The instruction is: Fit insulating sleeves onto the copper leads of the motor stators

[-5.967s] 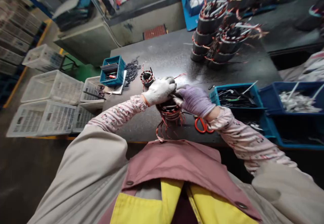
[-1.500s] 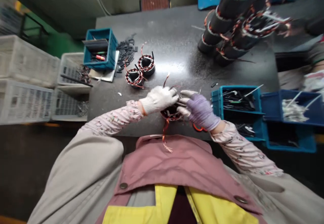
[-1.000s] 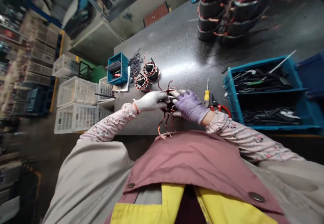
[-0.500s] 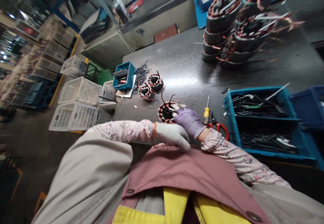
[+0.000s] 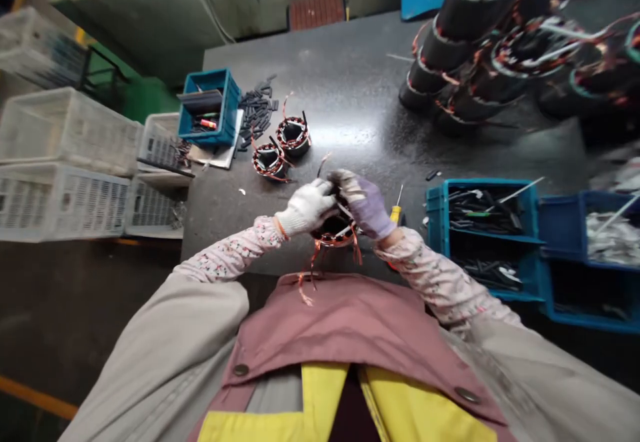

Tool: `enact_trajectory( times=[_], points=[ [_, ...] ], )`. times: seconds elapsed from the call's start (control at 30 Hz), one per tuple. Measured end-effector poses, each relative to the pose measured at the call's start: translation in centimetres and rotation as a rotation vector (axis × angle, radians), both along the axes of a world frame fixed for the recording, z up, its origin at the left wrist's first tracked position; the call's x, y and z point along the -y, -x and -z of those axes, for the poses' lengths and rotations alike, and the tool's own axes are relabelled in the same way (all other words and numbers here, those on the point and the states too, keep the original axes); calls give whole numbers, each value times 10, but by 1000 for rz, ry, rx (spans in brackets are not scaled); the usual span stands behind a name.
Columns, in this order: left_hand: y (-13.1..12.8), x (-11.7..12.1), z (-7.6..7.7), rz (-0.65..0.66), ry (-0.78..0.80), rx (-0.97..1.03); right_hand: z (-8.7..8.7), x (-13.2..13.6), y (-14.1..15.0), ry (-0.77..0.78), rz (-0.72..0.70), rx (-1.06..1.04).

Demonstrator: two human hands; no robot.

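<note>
A wound motor stator [image 5: 333, 237] is at the table's near edge, its red-and-white winding ring facing up and loose copper leads hanging toward my apron. My left hand [image 5: 307, 207], in a white knitted glove, closes on the stator's far left rim. From the right, my right hand [image 5: 367, 205], in a purple glove with greyish fingers, bends its fingers over the far rim. The fingertips of both hands nearly meet there, by an upright lead; what exactly they pinch is hidden. A yellow-handled screwdriver [image 5: 395, 215] lies just beyond my right wrist.
Two smaller-looking stators [image 5: 293, 137] stand farther left, near a pile of black sleeves [image 5: 257, 110] and a blue bin [image 5: 233, 105]. Stacked stators [image 5: 423, 72] rise at the back right. A divided blue crate [image 5: 436, 219] of black tubing sits right; white crates [image 5: 65, 195] stand left.
My left hand has moved from near my apron up to the stator's far rim. My right fingers have shifted to the far rim too. Copper leads now hang on the stator's near side.
</note>
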State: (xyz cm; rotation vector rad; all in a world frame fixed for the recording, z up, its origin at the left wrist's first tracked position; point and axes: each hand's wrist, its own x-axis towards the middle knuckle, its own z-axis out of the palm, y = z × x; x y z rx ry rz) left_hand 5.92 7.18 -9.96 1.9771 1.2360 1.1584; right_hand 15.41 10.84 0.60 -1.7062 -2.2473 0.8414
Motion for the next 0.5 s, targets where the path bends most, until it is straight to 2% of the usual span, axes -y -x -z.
enact_trajectory(
  times=[0.07, 0.1, 0.17, 0.2, 0.27, 0.33, 0.37, 0.4, 0.47, 0.5],
  points=[
    [-9, -1, -4, -10, 61, 64, 2, -8, 9, -13, -57, 223],
    [-10, 1, -4, 2, 55, 127, -4, -8, 7, -49, -92, 296],
    [-9, 8, 2, 5, -13, 359, -26, 3, -4, -185, -222, 365],
    [-8, 13, 8, -38, -39, 522, -39, 12, -10, -259, -336, 396],
    [-6, 24, 25, -260, 28, 890, -60, 37, -21, -307, -634, 554],
    [-9, 32, 43, -511, 242, 1200, -65, 60, -23, -203, -863, 849],
    [-12, 34, 50, -567, 356, 1301, -61, 68, -21, -135, -901, 1011],
    [-15, 35, 56, -566, 453, 1365, -54, 74, -16, -75, -891, 1153],
    [-23, 38, 62, -462, 568, 1387, -43, 73, -5, -10, -784, 1301],
    [-26, 39, 63, -407, 595, 1365, -41, 67, 0, 19, -718, 1278]
  ],
)
